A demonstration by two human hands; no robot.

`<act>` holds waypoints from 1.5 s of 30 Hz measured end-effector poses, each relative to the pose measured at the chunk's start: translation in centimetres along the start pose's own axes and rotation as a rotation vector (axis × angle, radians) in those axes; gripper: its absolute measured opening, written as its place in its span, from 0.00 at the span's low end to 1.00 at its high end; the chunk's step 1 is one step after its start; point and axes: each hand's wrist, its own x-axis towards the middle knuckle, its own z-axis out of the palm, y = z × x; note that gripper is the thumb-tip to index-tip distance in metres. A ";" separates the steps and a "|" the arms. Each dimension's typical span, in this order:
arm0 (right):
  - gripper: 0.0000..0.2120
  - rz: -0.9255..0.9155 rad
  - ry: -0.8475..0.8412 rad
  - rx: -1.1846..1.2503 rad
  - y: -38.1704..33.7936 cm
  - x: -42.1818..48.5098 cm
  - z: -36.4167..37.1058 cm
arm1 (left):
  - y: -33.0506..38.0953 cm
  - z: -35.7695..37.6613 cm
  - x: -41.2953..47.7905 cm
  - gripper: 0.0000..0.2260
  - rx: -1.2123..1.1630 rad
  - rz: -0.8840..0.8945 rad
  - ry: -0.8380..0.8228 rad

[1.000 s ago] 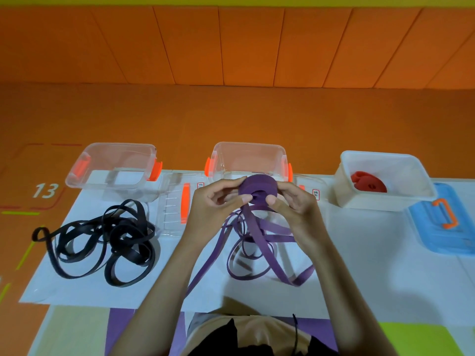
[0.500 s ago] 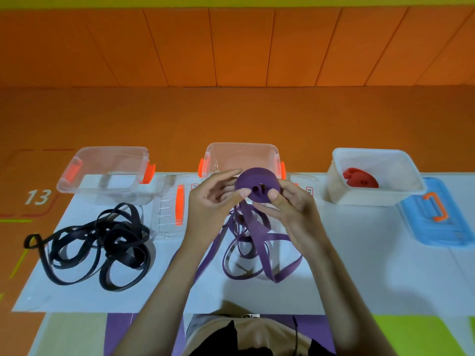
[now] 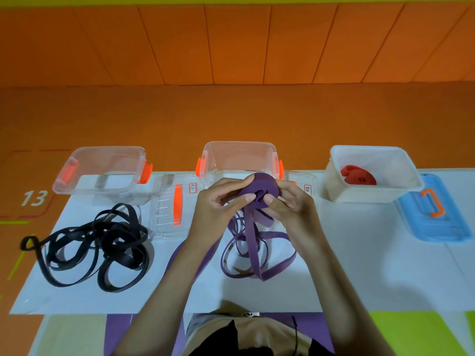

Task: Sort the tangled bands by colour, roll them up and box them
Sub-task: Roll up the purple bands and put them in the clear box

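**Operator:** We work on a white sheet (image 3: 372,265) spread over orange flooring, with an orange panelled wall behind. Report the hands first.

**Checker:** The left hand (image 3: 218,204) and the right hand (image 3: 293,211) are both above the sheet. Their fingers curl round the purple roll (image 3: 259,187), and the thumbs press its near face beside the core. Neither hand is spread.

**Operator:** And outward from the roll?

**Checker:** The purple tail (image 3: 253,242) hangs from the roll and lies in loose loops on the sheet below. Just behind the hands stands the middle clear box (image 3: 239,150), with nothing in it that we can see.

**Operator:** Progress?

**Checker:** We judge the colour sorting complete.
- **Black:** the black bands (image 3: 97,247) lie apart at the left, tangled, in front of the left clear box (image 3: 102,155).
- **Red:** the red roll (image 3: 358,174) sits in the white box (image 3: 370,150) at the right. Its blue lid (image 3: 437,227) lies beside it, off.
- **Purple:** partly wound.

Left to do:
1. Finish winding purple and box it.
2. Roll and box black.
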 end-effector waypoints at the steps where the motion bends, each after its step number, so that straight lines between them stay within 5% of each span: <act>1: 0.10 0.018 -0.017 -0.029 0.0 0.1 -0.1 | 0.0 -0.1 0.1 0.19 0.010 0.008 0.003; 7: 0.16 0.026 -0.030 -0.101 -0.9 0.8 -0.5 | -0.1 0.0 -0.4 0.10 -0.026 0.003 0.077; 13: 0.12 0.013 0.005 0.036 0.0 0.8 0.3 | -0.2 -0.8 0.4 0.19 -0.045 -0.025 0.024; 19: 0.14 0.079 -0.064 -0.143 -0.7 1.9 -0.3 | -0.6 -1.1 0.5 0.15 -0.004 -0.037 0.040; 22: 0.07 0.014 -0.033 -0.248 -1.2 2.9 -0.4 | -1.2 -1.4 0.5 0.17 0.051 -0.057 0.015; 30: 0.09 -0.118 0.066 -0.348 -0.9 3.7 0.5 | -0.3 -3.6 2.2 0.14 0.167 -0.130 -0.120; 33: 0.10 -0.062 0.037 -0.153 -0.3 3.6 0.9 | 0.3 -3.6 2.9 0.14 0.162 -0.064 -0.082; 40: 0.16 0.016 -0.174 -0.284 -0.5 4.1 -0.1 | -0.6 -2.8 2.1 0.15 0.125 0.012 0.131; 45: 0.14 -0.045 -0.079 -0.216 -0.5 3.8 1.1 | -1.4 -3.7 2.0 0.12 0.164 0.001 0.112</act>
